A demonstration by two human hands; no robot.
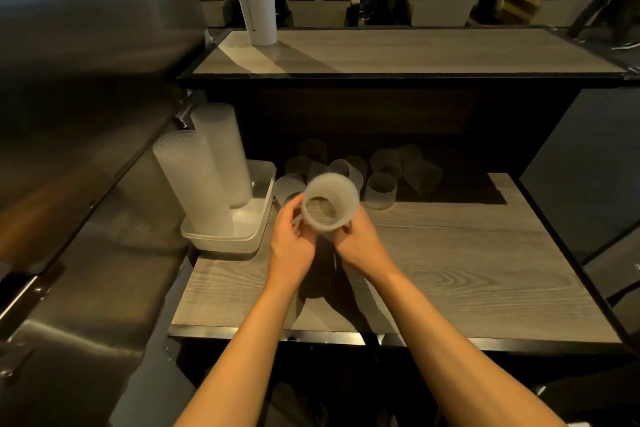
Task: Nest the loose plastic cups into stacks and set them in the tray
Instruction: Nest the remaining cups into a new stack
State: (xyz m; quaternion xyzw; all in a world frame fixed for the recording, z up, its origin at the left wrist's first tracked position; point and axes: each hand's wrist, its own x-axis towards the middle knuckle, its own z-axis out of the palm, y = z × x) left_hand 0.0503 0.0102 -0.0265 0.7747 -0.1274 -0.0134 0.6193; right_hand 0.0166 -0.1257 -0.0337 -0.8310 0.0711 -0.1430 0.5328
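Fingers of the left hand (pixel 294 236) and right hand (pixel 356 239) curl around a short stack of frosted translucent plastic cups (pixel 329 204), held just above the grey wood-grain table (pixel 450 270) with its mouth facing the camera. To seat them well, I'd squeeze evenly and keep the rims square. Loose frosted cups (pixel 381 189) wait behind; two tall nested stacks (pixel 204 180) stand in the white plastic tray (pixel 256 232) at left.

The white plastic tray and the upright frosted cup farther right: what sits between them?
A huddle of loose frosted cups, seen in the head view.
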